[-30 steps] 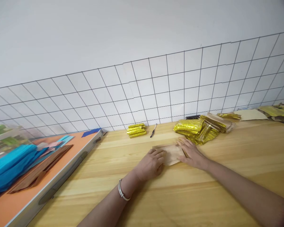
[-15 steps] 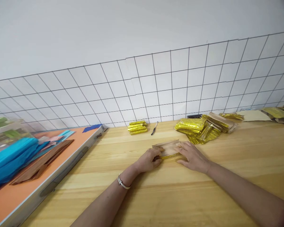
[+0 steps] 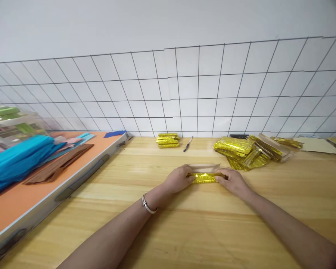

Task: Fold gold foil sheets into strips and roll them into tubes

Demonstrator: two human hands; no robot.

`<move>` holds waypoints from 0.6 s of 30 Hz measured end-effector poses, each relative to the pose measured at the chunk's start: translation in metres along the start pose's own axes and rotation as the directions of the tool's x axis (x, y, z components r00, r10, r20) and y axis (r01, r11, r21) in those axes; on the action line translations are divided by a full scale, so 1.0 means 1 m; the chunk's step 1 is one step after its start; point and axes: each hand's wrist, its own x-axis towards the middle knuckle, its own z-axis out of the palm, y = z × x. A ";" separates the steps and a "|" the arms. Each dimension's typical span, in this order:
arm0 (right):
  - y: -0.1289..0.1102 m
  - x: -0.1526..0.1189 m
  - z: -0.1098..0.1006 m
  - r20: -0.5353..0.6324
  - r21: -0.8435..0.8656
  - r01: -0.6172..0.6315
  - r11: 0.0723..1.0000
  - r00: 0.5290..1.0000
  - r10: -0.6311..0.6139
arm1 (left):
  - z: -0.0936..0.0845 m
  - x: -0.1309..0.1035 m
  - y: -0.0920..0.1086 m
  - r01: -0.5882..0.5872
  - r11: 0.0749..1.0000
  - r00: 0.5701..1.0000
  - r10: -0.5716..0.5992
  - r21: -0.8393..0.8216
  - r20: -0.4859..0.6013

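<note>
A: What lies nearest, and in what number?

B: Two bare forearms (image 3: 114, 224) reach over one pale wooden tabletop (image 3: 190, 235); the left wears a silver metal bangle (image 3: 145, 204). Between the hands, on the tabletop, lies one folded rectangle of shiny gold foil backed with tan paper (image 3: 205, 178). The left hand (image 3: 179, 179) has its fingers drawn narrow on one end; the right hand (image 3: 234, 181) pinches the other between thumb and fingers.

A: And farther off?

B: At left, one orange flat-topped board (image 3: 2, 222) bears one folded brown paper strip (image 3: 60, 164) and one bright blue paper bundle (image 3: 19, 158). Beyond the hands come one heap of gold foil sheets (image 3: 235, 147), one slim black-and-clear pen (image 3: 188, 144) and one stack of narrow gold foil bundles (image 3: 168, 141), before one white wall with a dark grid (image 3: 184, 89).

A: What resists inspection?

B: Some fingertips are hidden at the foil. The forearms and board are cut off by the frame. The heap's overlapping sheets cannot be counted, and one black object (image 3: 239, 136) is partly covered by it.
</note>
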 end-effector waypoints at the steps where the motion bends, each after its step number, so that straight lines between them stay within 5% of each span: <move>1: 0.001 0.000 0.002 -0.010 -0.016 -0.017 1.000 1.000 0.016 | 0.001 -0.001 0.000 0.016 1.000 1.000 -0.016 0.016 -0.001; 7: -0.005 0.001 0.002 -0.071 -0.134 -0.049 0.990 0.997 0.040 | -0.003 -0.006 0.008 0.097 0.989 0.995 -0.093 0.110 -0.038; 12: -0.017 0.002 -0.004 -0.037 -0.276 0.123 0.953 0.990 -0.138 | -0.007 -0.006 0.010 -0.025 0.972 0.980 0.069 0.232 -0.187; 18: -0.015 0.001 -0.005 0.012 -0.274 0.236 0.932 0.970 -0.242 | -0.003 -0.005 0.006 -0.179 0.962 0.982 0.187 0.208 -0.022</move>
